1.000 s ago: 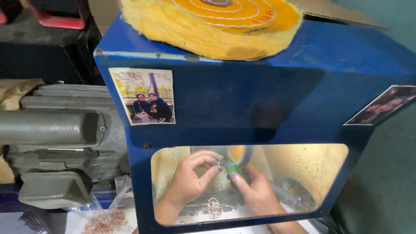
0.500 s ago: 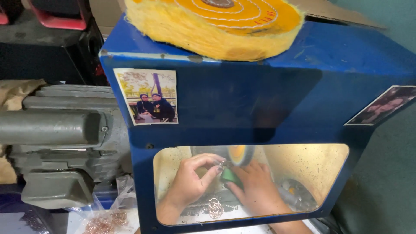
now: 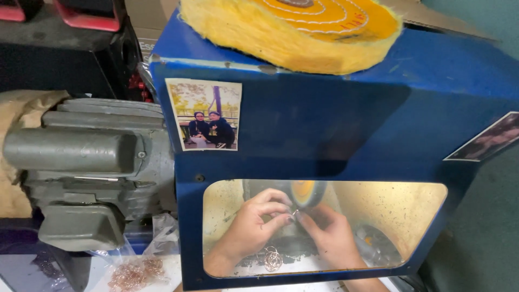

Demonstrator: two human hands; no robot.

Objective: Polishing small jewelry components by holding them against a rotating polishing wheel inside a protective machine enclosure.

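Note:
Through the window of a blue metal hood (image 3: 335, 135) I see both my hands under a small yellow buffing wheel (image 3: 305, 193). My left hand (image 3: 253, 224) and my right hand (image 3: 327, 232) pinch one small shiny metal piece (image 3: 295, 213) between their fingertips, right at the wheel's lower edge. A few thin metal rings (image 3: 272, 258) lie on the floor of the hood just in front of my hands. The piece itself is too small to make out.
A large yellow cloth buffing disc (image 3: 292, 27) lies on top of the hood. A grey motor (image 3: 86, 167) sits to the left. Copper-coloured rings (image 3: 135, 273) lie in a heap at the lower left. Two photos are stuck on the hood's front.
My hands have closed in together at the wheel; the green item seen between them earlier is no longer in sight. The view has shifted a little to the right.

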